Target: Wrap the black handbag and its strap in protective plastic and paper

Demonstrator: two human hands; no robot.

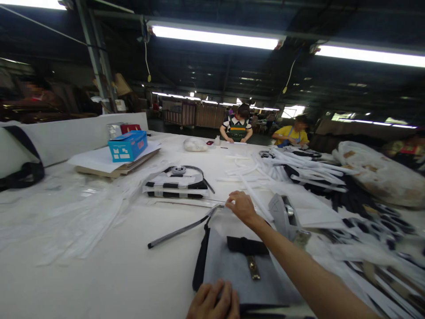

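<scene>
A grey handbag (229, 270) with a black flap tab and a brass-coloured clasp (253, 267) lies on the white table in front of me. My left hand (214, 301) rests on the bag's lower left part, fingers lying on its surface and thumb out of sight. Beyond the bag's top edge, my right hand (241, 206) is closed in a pinch at the end of a thin grey strap (215, 209). A bit of white shows between those fingertips. The strap's dark loose end (166, 239) stretches left across the table.
Another wrapped bag (177, 182) with a tape roll (178, 169) on it lies ahead. A blue box (128, 146) stands on cardboard to the left. White strips (299, 161), black pieces and a grey tape dispenser (282, 212) crowd the right. Two people work at the table's far side.
</scene>
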